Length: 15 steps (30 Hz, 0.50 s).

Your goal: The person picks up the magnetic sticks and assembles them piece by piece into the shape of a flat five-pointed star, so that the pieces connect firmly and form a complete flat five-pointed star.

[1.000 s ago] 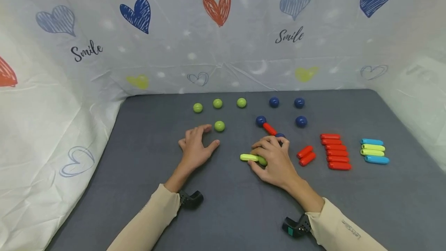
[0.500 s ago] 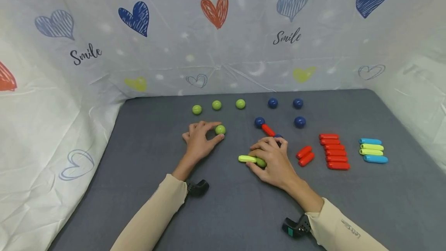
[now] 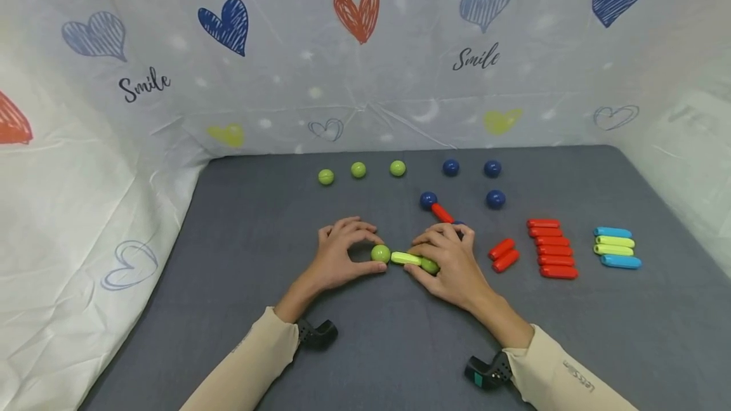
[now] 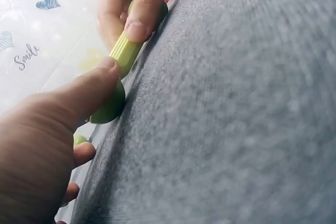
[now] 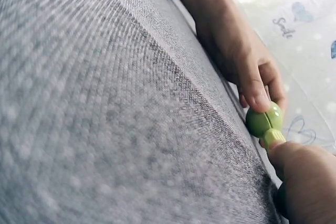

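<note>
Between thumb and fingers, my left hand (image 3: 342, 254) pinches a green ball (image 3: 381, 254). Just right of that ball lies a ridged yellow-green stick (image 3: 405, 258), its left end close against the ball; whether they touch I cannot tell. My right hand (image 3: 448, 261) grips the stick near its other end, where a second green ball (image 3: 429, 266) sits, partly hidden by the fingers. In the right wrist view the left ball (image 5: 264, 119) shows a seam line and meets the stick's end (image 5: 273, 137). The left wrist view shows the right thumb on the stick (image 4: 126, 53).
Loose green balls (image 3: 358, 170) and blue balls (image 3: 450, 167) stand along the back. Beyond my right hand a red stick (image 3: 441, 212) joins a blue ball (image 3: 428, 200). Red sticks (image 3: 554, 250) and a short column of blue and yellow sticks (image 3: 613, 250) lie to the right.
My left hand reached the front loose green ball, took it between thumb and fingers, and brought it toward me and right to the stick's left end. My right hand stayed in place.
</note>
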Each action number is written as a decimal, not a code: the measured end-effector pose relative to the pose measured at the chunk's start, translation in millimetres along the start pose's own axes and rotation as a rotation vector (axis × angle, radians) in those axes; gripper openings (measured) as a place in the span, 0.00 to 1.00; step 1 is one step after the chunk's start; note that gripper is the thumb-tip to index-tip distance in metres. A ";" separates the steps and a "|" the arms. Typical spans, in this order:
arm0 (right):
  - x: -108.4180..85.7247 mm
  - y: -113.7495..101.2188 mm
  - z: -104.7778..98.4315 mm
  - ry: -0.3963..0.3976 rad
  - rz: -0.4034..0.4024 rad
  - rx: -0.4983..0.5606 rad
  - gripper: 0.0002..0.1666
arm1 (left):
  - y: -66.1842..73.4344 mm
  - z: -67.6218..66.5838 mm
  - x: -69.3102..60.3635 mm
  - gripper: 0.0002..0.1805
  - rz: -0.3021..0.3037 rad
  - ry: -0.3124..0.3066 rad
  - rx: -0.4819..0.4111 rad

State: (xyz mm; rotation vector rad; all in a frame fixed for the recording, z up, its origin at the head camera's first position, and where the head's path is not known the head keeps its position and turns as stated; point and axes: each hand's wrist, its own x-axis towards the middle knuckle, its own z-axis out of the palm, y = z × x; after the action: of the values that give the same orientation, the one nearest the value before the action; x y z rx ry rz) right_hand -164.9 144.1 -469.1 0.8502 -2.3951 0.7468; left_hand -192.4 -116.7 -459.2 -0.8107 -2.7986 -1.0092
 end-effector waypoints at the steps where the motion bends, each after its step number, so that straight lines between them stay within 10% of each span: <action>1: 0.2 -0.3 -0.1 -0.003 -0.001 0.001 0.10 | 0.1 0.2 -0.4 0.21 0.005 0.001 0.001; 10: 0.5 -1.0 -1.6 0.002 0.030 0.038 0.12 | 2.8 -0.1 -0.1 0.21 0.019 -0.009 -0.003; 15: 3.0 2.3 -3.6 0.203 0.197 0.097 0.18 | 4.2 1.0 -0.9 0.21 0.058 -0.042 0.000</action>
State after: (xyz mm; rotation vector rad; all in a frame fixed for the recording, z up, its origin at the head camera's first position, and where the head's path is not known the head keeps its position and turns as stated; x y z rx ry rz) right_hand -167.6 146.7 -465.4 0.5495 -2.2962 0.9836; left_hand -189.4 -113.8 -457.8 -0.9175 -2.7925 -0.9945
